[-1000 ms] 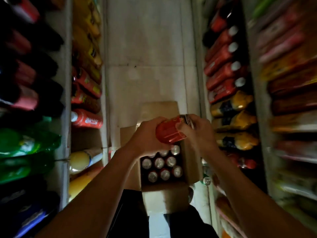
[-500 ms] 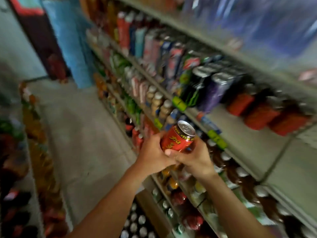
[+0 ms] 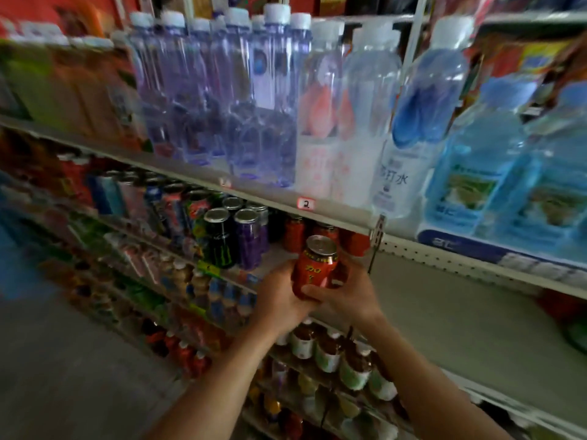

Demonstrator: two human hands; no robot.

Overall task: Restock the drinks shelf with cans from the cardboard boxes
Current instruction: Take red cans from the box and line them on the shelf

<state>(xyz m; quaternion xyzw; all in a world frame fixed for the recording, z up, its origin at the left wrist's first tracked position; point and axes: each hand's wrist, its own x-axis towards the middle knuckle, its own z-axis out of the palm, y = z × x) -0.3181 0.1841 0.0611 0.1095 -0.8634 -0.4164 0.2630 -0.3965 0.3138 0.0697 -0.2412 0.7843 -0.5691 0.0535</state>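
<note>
Gripping one red can (image 3: 314, 265) at frame centre, left hand (image 3: 279, 300) and right hand (image 3: 346, 296) both curl round its lower half. Can upright, just before red cans (image 3: 295, 233) on the drinks shelf (image 3: 444, 312).

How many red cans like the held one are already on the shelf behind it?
3 visible: one red can left, one directly behind the held can, one right by the bracket. Both hands, left and right, grip the held can. More may be hidden.

A shop aisle: long shelves (image 3: 460, 315) packed with water bottles (image 3: 263, 100), drink cans (image 3: 219, 236) and a price tag (image 3: 306, 203).
</note>
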